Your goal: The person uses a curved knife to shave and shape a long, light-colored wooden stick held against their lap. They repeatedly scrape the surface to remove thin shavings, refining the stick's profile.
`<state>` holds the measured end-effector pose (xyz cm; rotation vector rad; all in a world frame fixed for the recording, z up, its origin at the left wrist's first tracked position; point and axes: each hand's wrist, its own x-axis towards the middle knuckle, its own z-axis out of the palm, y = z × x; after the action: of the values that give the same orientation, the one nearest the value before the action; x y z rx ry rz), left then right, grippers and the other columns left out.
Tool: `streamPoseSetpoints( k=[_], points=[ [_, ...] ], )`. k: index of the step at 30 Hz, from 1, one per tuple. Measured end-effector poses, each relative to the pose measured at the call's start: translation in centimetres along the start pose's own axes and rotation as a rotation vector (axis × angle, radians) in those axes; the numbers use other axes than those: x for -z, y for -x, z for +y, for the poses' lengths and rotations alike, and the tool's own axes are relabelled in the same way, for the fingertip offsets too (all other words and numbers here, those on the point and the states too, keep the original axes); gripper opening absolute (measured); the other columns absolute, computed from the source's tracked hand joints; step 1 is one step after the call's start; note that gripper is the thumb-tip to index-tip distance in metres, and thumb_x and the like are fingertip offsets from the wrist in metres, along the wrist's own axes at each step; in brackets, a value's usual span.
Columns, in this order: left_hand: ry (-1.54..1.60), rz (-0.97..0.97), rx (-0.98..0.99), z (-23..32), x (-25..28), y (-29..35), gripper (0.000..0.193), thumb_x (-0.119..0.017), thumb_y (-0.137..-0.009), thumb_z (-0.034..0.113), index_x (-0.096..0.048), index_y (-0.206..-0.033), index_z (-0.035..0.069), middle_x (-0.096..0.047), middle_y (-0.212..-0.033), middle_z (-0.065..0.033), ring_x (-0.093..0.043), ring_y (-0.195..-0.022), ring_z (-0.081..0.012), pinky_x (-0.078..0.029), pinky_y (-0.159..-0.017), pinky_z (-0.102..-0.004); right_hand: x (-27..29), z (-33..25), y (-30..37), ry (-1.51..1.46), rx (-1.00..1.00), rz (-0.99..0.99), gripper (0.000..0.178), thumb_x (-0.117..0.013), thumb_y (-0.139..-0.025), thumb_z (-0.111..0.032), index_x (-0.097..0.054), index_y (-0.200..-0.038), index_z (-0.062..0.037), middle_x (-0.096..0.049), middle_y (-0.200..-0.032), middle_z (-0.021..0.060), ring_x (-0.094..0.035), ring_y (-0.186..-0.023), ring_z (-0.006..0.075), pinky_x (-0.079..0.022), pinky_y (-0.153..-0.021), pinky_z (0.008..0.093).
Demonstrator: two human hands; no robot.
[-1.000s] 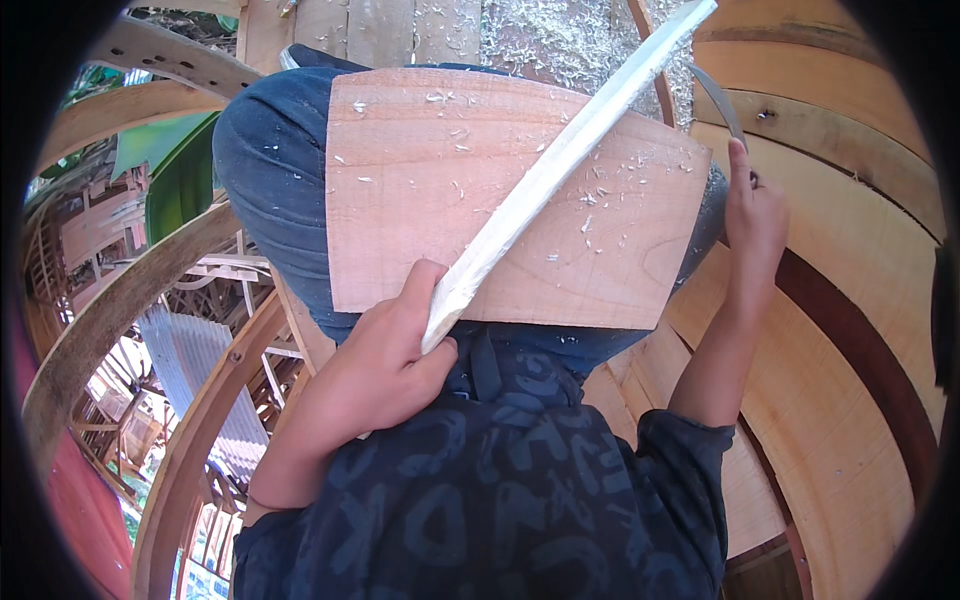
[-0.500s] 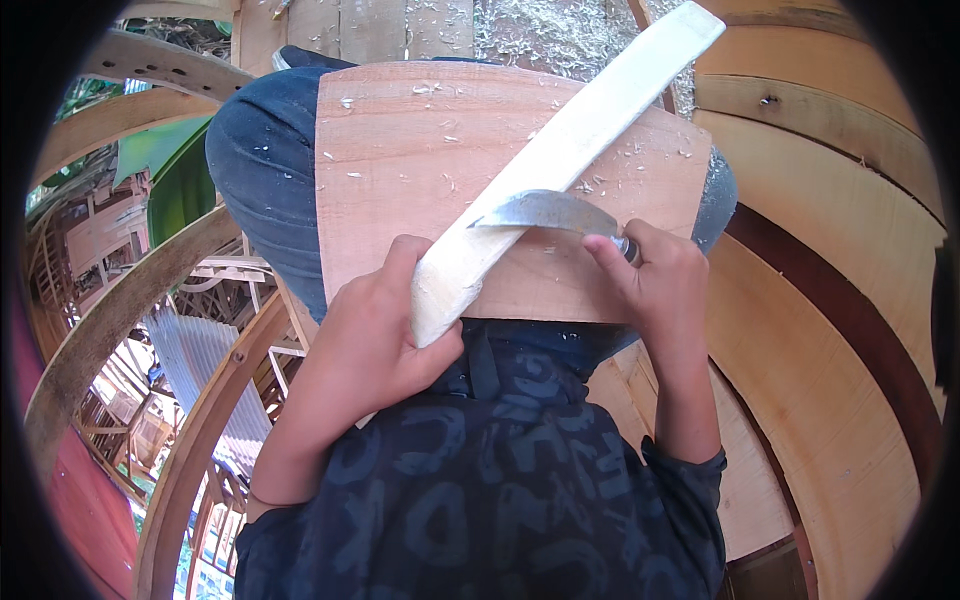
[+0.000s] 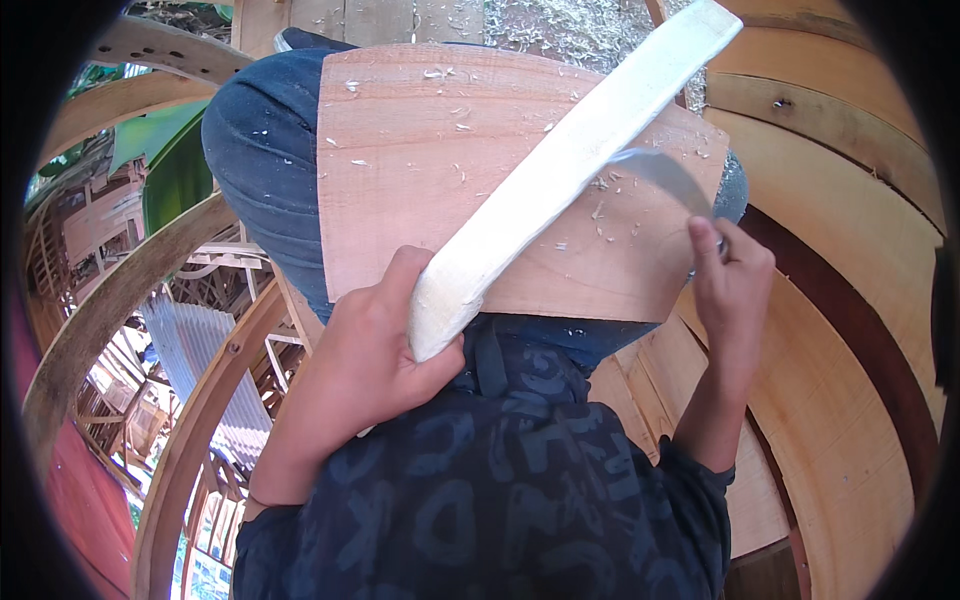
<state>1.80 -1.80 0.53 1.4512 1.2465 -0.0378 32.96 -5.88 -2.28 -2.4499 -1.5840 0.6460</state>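
My left hand (image 3: pixel 375 340) is closed around the near end of a long pale wooden bar (image 3: pixel 560 165), which slants up to the far right. Under the bar, a flat plywood board (image 3: pixel 410 190) lies across my lap, dotted with small shavings. My right hand (image 3: pixel 735 270) grips a knife with a curved blade (image 3: pixel 665 175); the fingers hide most of its handle. The blade is slightly blurred, and its tip is close to the bar's right edge; whether it touches, I cannot tell.
Curved wooden planks (image 3: pixel 830 200) rise at my right, and bent ribs (image 3: pixel 130 290) stand at my left. Beyond the board, wood shavings (image 3: pixel 570 30) cover the planked floor. Corrugated sheeting (image 3: pixel 205 360) and a green leaf (image 3: pixel 180 175) show past the left ribs.
My right hand and the knife have moved to the right and the blade has swung off the bar's top face. The left hand keeps its hold, with the bar shifted slightly.
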Motion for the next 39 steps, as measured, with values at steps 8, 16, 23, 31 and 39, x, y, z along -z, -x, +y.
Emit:
streamPoseSetpoints(
  k=[8,16,23,31,39],
  points=[
    [-0.038,0.062,-0.041,0.3,-0.9,-0.8,0.047,-0.066,-0.074,0.01,-0.05,-0.117,0.001,-0.064,-0.085,-0.0221,-0.068,-0.082,-0.0371,-0.051,-0.072,-0.0366,-2.7,-3.1,0.8,0.154,0.119,-0.057,0.064,-0.064,-0.081,-0.064,-0.063,-0.064,-0.0021,-0.055,-0.051,0.0133,-0.059,-0.05,0.0325,-0.045,-0.049,0.0399],
    [0.017,0.018,-0.038,-0.9,-0.9,0.1,0.048,-0.066,-0.073,0.011,-0.049,-0.117,0.002,-0.063,-0.084,-0.023,-0.067,-0.081,-0.0404,-0.05,-0.071,-0.0378,0.8,3.4,-2.7,0.054,-0.229,0.193,0.067,-0.059,-0.088,-0.061,-0.059,-0.068,0.003,-0.048,-0.053,0.0157,-0.047,-0.049,0.0281,-0.04,-0.051,0.0364],
    [0.06,-0.033,0.019,0.1,-0.8,-0.8,0.05,-0.067,-0.073,0.012,-0.048,-0.118,0.001,-0.063,-0.084,-0.0234,-0.067,-0.082,-0.042,-0.05,-0.071,-0.0391,-2.1,-3.3,1.6,0.133,0.212,-0.044,0.059,-0.067,-0.083,-0.058,-0.061,-0.066,-0.0014,-0.053,-0.051,0.0116,-0.058,-0.049,0.0294,-0.042,-0.047,0.038],
    [0.037,-0.048,-0.005,-0.7,-0.5,-0.4,0.049,-0.068,-0.074,0.014,-0.048,-0.117,0.001,-0.064,-0.084,-0.0246,-0.067,-0.082,-0.0428,-0.051,-0.07,-0.0411,1.1,3.0,-4.2,0.125,-0.242,0.157,0.064,-0.058,-0.089,-0.06,-0.063,-0.068,0.0001,-0.052,-0.05,0.0119,-0.055,-0.046,0.0272,-0.042,-0.048,0.0381],
    [-0.132,0.037,-0.054,-0.3,-0.8,-0.5,0.053,-0.071,-0.072,0.016,-0.047,-0.117,0.0,-0.063,-0.079,-0.0253,-0.064,-0.076,-0.0456,-0.05,-0.065,-0.0468,-1.3,-4.1,1.7,0.165,0.162,-0.117,0.06,-0.067,-0.084,-0.055,-0.057,-0.062,-0.0007,-0.052,-0.049,0.0127,-0.055,-0.046,0.0333,-0.041,-0.045,0.0386]
  ],
)
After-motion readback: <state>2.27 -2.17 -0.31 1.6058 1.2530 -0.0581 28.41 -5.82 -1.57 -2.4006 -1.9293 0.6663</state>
